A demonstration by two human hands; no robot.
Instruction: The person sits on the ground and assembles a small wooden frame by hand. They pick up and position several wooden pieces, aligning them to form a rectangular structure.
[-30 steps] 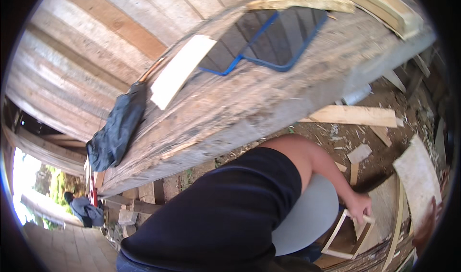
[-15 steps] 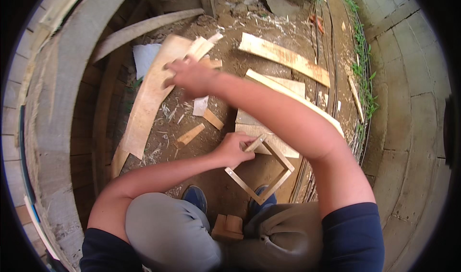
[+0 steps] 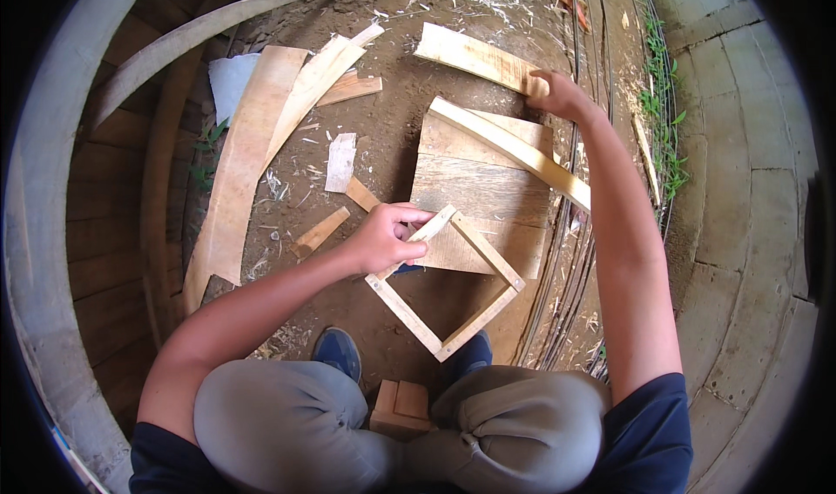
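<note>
My left hand (image 3: 392,235) pinches one side of a small square wooden frame (image 3: 483,248), made of thin slats joined at the corners, held tilted above the ground before my knees. Farther off to the right, my right hand (image 3: 562,95) has its fingers closed over the right end of a pale wooden plank (image 3: 470,57) lying on the dirt. Between the two hands, a long narrow slat (image 3: 509,152) lies diagonally across a flat wooden board (image 3: 466,185). The frame's near corner overlaps my shoe in the picture.
Long rough boards (image 3: 254,145) lean at the left, near a whitish sheet (image 3: 228,89). Small wood scraps (image 3: 322,231) and shavings litter the dirt. A wooden block (image 3: 401,407) sits between my legs. Dark thin rods (image 3: 601,50) run along the grey wall (image 3: 740,215) at right.
My right hand has moved from above the left boards across to the right and taken hold of the plank's end. The frame, still in my left hand, has shifted slightly left.
</note>
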